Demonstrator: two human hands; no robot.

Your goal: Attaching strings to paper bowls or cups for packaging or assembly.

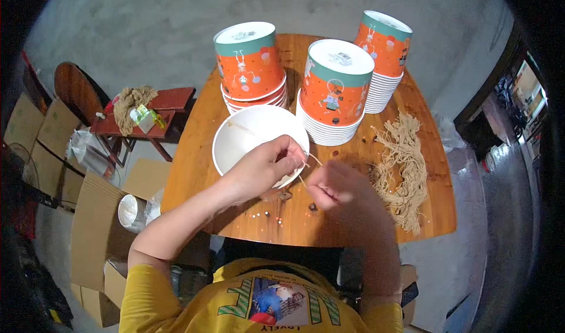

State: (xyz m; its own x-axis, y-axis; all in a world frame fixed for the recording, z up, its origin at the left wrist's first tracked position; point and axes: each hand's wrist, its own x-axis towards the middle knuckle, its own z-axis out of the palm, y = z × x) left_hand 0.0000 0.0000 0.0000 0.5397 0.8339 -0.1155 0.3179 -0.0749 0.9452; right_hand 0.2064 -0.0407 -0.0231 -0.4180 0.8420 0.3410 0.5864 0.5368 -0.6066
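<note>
An open paper bucket (232, 150) with a white inside lies tilted on the table in front of me, its mouth facing me. My left hand (282, 156) reaches over its right rim, thumb and fingers pinched on a thin tan cord (315, 158). Just right of the bucket, my right hand (338, 186) is closed in a fist on the same cord, slightly smeared by motion. A short loop of cord shows between the hands. Another thin strand crosses the bucket's inside. My fingers hide how the cord meets the bucket's wall.
Upside-down stacks of orange and green buckets stand behind: a left stack (250, 62), a middle stack (335, 91) and a right stack (385, 50). Right of my hand lies a bundle of tan cords (406, 174). Small beads (279, 220) dot the wooden table (435, 209). A red bench (170, 100) stands left.
</note>
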